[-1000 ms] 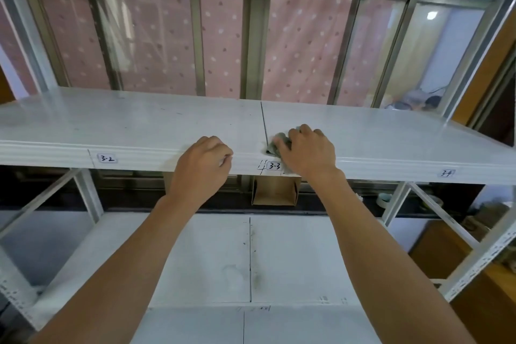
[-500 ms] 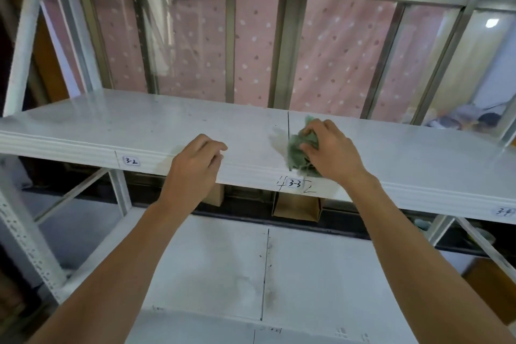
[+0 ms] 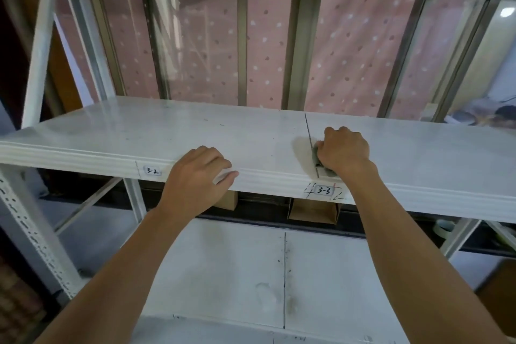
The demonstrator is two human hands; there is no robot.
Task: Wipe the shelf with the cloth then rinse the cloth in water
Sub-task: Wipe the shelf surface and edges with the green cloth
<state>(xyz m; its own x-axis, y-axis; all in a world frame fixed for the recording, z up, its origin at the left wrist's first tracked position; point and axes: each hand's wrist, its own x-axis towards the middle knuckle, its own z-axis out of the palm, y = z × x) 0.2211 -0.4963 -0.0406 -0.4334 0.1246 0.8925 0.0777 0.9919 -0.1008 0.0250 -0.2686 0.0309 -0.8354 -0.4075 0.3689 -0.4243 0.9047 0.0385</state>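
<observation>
Wiping step: my right hand (image 3: 344, 152) presses the bunched green cloth (image 3: 317, 158) on the white shelf (image 3: 139, 134).
Left hand (image 3: 196, 176), loosely curled and empty, braces the shelf edge; next I should sweep unwiped areas, rinsing later.

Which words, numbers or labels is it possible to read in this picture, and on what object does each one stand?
"3-2": small white sticker on the front edge of the shelf, left of the left hand.
"3-3": small white sticker on the same front edge, below the right hand holding the cloth.
Pen marks around the "3-3" sticker: not readable as text.
Marks on the lower shelf's front edge: too small to read.
</observation>
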